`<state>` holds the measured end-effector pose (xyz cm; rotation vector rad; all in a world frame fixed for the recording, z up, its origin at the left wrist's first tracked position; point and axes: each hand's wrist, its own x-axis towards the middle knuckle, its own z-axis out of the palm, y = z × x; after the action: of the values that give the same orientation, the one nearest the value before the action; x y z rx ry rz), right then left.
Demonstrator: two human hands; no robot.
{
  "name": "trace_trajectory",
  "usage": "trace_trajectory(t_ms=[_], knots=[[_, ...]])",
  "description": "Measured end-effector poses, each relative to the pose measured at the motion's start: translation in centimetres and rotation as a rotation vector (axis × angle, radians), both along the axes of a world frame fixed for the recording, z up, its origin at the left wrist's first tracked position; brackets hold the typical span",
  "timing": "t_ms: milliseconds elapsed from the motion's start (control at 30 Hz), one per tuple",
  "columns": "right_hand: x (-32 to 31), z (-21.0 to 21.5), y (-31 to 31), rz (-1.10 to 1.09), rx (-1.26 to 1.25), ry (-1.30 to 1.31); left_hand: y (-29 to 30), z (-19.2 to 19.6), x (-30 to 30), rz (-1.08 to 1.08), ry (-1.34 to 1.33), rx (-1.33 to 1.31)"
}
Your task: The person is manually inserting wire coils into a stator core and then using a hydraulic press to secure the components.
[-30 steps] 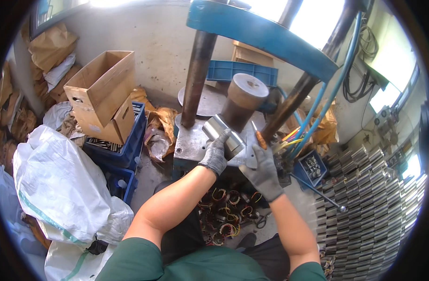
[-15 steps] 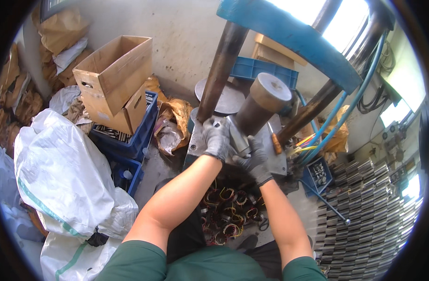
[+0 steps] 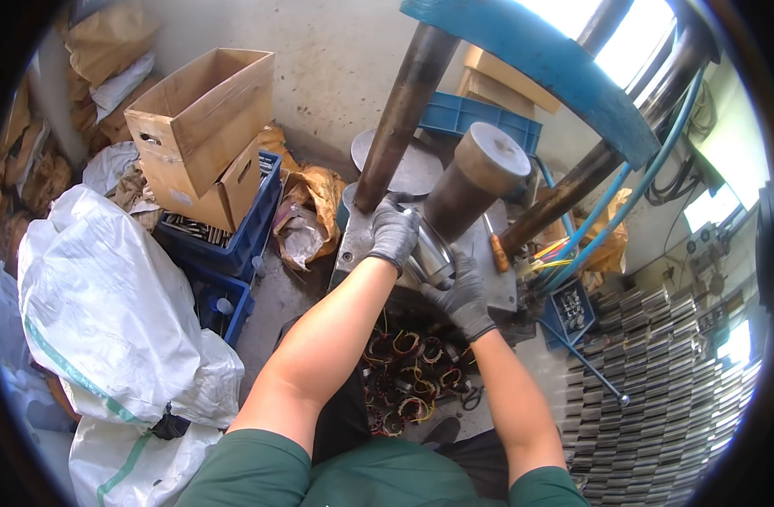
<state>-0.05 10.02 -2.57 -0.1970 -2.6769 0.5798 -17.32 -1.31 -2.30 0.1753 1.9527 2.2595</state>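
A shiny metal cylinder (image 3: 433, 259) lies tilted between my gloved hands, over the near part of the steel press bed (image 3: 480, 290). My left hand (image 3: 395, 231), in a grey glove, curls round its left side. At the lower right end, my right hand (image 3: 463, 297) grips it with the thumb along its side. Just behind stands the thick dark press ram or post (image 3: 465, 198) with a pale round top. To the right, a wooden-handled tool (image 3: 498, 252) lies on the bed. Below the bed's front edge sit several wound copper coils with coloured wires (image 3: 412, 372).
Steel columns (image 3: 408, 114) carry a blue crossbeam (image 3: 539, 59) over the bed. Stacked metal cylinders (image 3: 649, 389) fill the right. At left are cardboard boxes (image 3: 184, 139) on a blue crate (image 3: 205, 241) and a white sack (image 3: 117, 313). A blue bin (image 3: 570, 313) with small metal parts stands right.
The metal cylinder has turned between my hands, so more of its rounded side shows. My left fingers have shifted and wrap further round it. The whole view has shifted slightly.
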Motion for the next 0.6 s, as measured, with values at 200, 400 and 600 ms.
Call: trace_trajectory(t_ms=[200, 400, 600], knots=[[-0.3, 0.7, -0.1, 0.043, 0.012, 0.145, -0.1, 1.3, 0.7, 0.114, 0.205, 0.292], [-0.4, -0.1, 1.0, 0.033, -0.061, 0.093, -0.7, 0.3, -1.1, -0.052, 0.006, 0.071], [2.5, -0.2, 1.9, 0.009, -0.14, -0.02, 0.5, -0.6, -0.4, 0.041, 0.075, 0.034]])
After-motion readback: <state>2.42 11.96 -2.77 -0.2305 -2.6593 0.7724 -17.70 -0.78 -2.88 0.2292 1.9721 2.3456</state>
